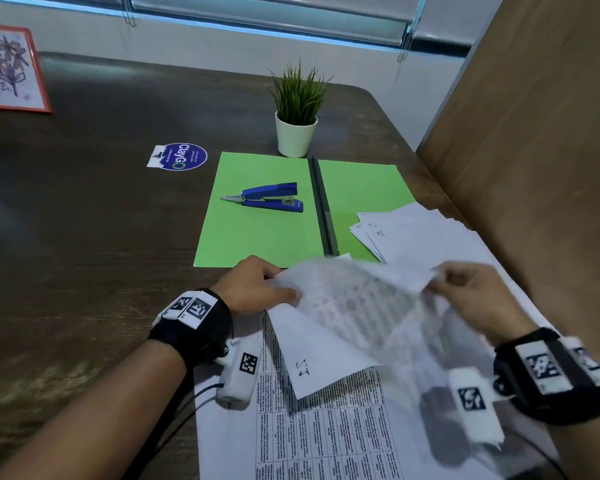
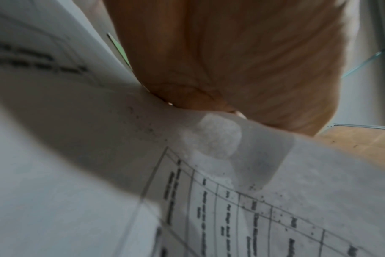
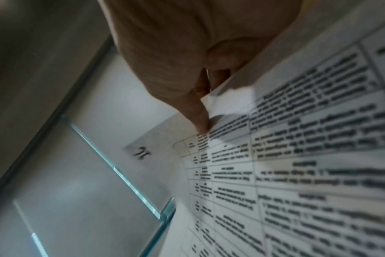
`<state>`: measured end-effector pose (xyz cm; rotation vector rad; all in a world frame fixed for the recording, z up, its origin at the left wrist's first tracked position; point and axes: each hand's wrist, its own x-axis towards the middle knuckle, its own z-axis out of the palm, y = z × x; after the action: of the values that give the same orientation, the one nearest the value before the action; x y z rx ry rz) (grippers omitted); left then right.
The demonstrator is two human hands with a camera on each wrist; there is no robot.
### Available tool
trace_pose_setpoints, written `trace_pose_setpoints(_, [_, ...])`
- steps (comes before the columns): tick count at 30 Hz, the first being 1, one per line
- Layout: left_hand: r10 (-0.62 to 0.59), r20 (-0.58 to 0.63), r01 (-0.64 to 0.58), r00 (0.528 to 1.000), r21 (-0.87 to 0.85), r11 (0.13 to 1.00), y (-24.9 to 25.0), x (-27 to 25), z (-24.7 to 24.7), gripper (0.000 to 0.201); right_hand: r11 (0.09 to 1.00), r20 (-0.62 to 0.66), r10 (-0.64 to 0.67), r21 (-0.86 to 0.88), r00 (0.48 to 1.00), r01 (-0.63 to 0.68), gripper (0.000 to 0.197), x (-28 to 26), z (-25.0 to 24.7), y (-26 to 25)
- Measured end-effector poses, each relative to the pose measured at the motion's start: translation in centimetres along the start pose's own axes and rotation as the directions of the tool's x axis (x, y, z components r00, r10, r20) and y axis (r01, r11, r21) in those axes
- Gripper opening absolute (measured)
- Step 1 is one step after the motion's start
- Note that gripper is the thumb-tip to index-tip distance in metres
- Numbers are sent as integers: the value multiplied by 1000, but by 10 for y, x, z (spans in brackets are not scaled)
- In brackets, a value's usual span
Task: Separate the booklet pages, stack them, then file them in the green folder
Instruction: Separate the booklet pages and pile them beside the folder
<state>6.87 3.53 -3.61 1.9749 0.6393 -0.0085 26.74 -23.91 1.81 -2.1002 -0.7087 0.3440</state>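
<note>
A printed page [image 1: 347,317] with table text hangs lifted and blurred above the booklet [image 1: 326,434], which lies flat at the table's near edge. My left hand [image 1: 257,287] pinches the page's left corner [image 2: 213,137]. My right hand [image 1: 465,289] pinches its right corner [image 3: 222,102] between thumb and fingers. Several loose white pages [image 1: 413,233] lie in a rough pile on the right half of the open green folder [image 1: 257,233], which lies flat beyond my hands. In the wrist views only my fingers and the paper show close up.
A blue stapler [image 1: 271,198] sits on the folder's left half. A small potted plant [image 1: 297,112] stands behind the folder. A round sticker [image 1: 181,156] lies to its left, a framed flower drawing [image 1: 11,69] far left. A wooden panel [image 1: 534,116] rises on the right.
</note>
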Motion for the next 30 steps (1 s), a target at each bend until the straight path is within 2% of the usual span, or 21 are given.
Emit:
trace_pose_setpoints(2, [6, -16, -7, 1000, -1, 1000, -1, 1, 1, 26, 998, -203, -50, 18, 978, 55, 14, 14, -31, -17])
trace_pose_setpoints(4, [7, -27, -7, 1000, 7, 1000, -1, 1, 1, 18, 994, -276, -112, -45, 955, 104, 8, 29, -68, -36])
trace_pose_setpoints(5, [4, -26, -4, 1000, 12, 1000, -1, 0, 1, 15, 988, -282, -140, -109, 949, 113, 10, 37, -88, -48])
trace_pose_setpoints(8, [4, -25, -3, 1000, 32, 999, 0, 1, 1, 13, 958, -377, -187, -274, 907, 84, 39, 69, -146, -61])
trace_pose_setpoints(9, [4, -27, -3, 1000, 36, 999, 1, 1, 1, 15, 930, -380, -228, -359, 896, 84, 45, 94, -173, -46])
trace_pose_setpoints(11, [0, -27, 1, 1000, 32, 999, 1, 2, 1, 16, 845, -394, -322, -529, 861, 74, 55, 116, -205, -48])
trace_pose_setpoints(13, [1, -21, -1, 1000, 23, 1000, 0, 2, 1, 13, 769, -307, -369, -631, 877, 102, 50, 96, -177, -85])
trace_pose_setpoints(16, [4, -19, -4, 1000, 7, 1000, 0, 0, 1, 8, 618, -128, -364, -774, 923, 137, 24, 60, -108, -128])
trace_pose_setpoints(20, [10, -18, -10, 1000, 10, 1000, 3, -2, 1, 11, 398, 5, -217, -912, 976, 93, 19, 47, -25, -93])
trace_pose_setpoints(23, [13, -9, -13, 1000, 12, 1000, 6, -5, 1, 13, 195, 211, -31, -957, 977, 213, 22, 33, 33, -51])
trace_pose_setpoints(26, [27, -4, -27, 1000, 23, 999, 9, -7, 0, 17, 129, 333, 104, -939, 937, 320, 23, 27, 62, -32])
trace_pose_setpoints(30, [31, -5, -31, 999, 18, 999, 11, -8, -1, 20, 111, 280, 146, -958, 949, 266, 25, 39, 68, -30])
